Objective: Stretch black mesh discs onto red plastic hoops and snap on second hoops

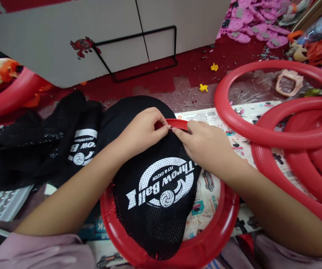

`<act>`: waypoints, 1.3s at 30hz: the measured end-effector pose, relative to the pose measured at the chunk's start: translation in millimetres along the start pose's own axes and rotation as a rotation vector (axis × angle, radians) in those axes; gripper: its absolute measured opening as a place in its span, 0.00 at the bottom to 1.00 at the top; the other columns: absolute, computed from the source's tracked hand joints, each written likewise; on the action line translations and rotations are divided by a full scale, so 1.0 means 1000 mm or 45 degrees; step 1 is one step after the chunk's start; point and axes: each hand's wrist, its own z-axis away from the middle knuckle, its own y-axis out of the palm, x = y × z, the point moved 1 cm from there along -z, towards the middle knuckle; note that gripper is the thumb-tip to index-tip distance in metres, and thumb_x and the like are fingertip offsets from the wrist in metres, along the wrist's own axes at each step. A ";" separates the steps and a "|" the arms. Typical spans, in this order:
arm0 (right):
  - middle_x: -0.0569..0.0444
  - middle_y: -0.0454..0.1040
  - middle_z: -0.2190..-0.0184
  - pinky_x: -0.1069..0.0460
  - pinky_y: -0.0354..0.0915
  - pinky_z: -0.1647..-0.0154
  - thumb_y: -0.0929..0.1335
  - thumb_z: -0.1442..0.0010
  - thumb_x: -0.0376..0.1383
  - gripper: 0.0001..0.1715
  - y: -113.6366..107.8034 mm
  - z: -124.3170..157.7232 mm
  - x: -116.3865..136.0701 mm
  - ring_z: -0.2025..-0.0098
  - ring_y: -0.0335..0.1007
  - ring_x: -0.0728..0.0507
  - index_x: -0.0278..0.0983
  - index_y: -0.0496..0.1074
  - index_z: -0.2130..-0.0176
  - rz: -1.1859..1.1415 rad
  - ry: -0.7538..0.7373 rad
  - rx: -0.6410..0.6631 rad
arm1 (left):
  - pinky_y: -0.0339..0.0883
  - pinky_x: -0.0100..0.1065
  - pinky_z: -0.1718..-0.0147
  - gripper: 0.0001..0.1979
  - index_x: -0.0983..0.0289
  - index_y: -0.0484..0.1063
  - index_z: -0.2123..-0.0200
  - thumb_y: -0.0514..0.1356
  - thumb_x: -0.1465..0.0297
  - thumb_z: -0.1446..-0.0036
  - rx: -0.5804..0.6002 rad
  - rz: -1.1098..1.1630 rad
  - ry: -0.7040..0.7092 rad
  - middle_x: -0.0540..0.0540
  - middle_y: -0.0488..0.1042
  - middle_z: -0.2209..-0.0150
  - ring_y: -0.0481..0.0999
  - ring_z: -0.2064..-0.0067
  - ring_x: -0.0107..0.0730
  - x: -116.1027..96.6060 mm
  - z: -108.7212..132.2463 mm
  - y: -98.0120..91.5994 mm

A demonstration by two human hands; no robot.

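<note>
Red ring (225, 231) lay flat on the bench (183, 93), close to the person's body, w/ the black mesh (155, 216) draped across it, printed side up, logo upside down from this view. Both hands met at the ring's far rim: left hand (142, 130) & right hand (205, 145) were each closed to a pinch, fingertips nearly touching, gripping the mesh edge right where it crossed the rim. Prob. b/c a tight two-point hold keeps slack fabric against the plastic. Forearms lay over the ring's sides, which looked to steady it. Spare nets (37, 149) were heaped at left & a stack of rings (275, 134) sat at right, both w/in easy reach. Printed cards (205, 194) lay under the ring.
</note>
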 end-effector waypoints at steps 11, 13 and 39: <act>0.53 0.80 0.66 0.51 0.55 0.70 0.64 0.44 0.29 0.17 -0.020 0.001 0.004 0.67 0.72 0.43 0.40 0.77 0.57 -0.569 0.271 0.450 | 0.66 0.35 0.60 0.14 0.58 0.72 0.57 0.62 0.65 0.49 0.305 -0.048 -0.150 0.50 0.77 0.58 0.76 0.59 0.38 0.002 0.004 -0.026; 0.50 0.79 0.64 0.51 0.56 0.68 0.63 0.44 0.29 0.18 -0.018 0.002 0.002 0.64 0.73 0.42 0.38 0.77 0.57 -0.538 0.282 0.343 | 0.66 0.35 0.59 0.15 0.58 0.71 0.55 0.61 0.65 0.49 0.280 -0.122 -0.141 0.51 0.77 0.57 0.75 0.57 0.39 0.000 0.006 -0.028; 0.49 0.70 0.69 0.50 0.50 0.69 0.59 0.36 0.32 0.20 0.005 -0.001 -0.005 0.67 0.61 0.44 0.38 0.77 0.54 -0.208 -0.023 -0.117 | 0.66 0.38 0.56 0.07 0.66 0.73 0.72 0.58 0.69 0.46 0.100 0.178 0.043 0.56 0.72 0.61 0.73 0.59 0.35 0.002 0.000 -0.009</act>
